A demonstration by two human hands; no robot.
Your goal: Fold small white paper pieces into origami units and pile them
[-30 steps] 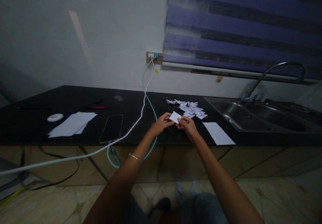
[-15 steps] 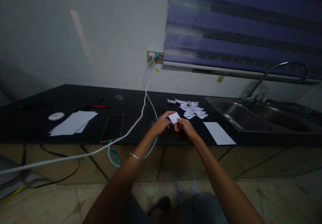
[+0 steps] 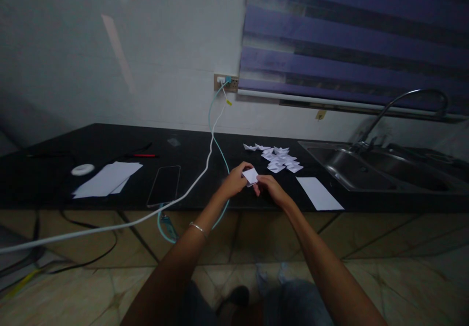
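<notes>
A small folded piece of white paper [image 3: 250, 175] is held between both hands above the front part of the dark countertop. My left hand [image 3: 235, 180] grips its left side, fingers curled around the edge. On the right side, my right hand [image 3: 269, 187] pinches the paper near its corner. Behind my hands lies a cluster of folded paper boats [image 3: 279, 159], several of them, close together. To the right of my right hand a flat white paper sheet [image 3: 319, 194] rests near the counter's front edge.
A phone [image 3: 164, 185], a stack of white paper [image 3: 106, 180], a white roll [image 3: 82, 169] and a red pen [image 3: 144, 155] lie to the left. A white cable [image 3: 194, 185] crosses the black counter [image 3: 198, 145] from the wall socket [image 3: 226, 82]. At right is a steel sink [image 3: 344, 167].
The folded paper has shifted slightly left and down, its face turned a little. The fingers of my right hand have moved along its right edge. Everything else stays in place.
</notes>
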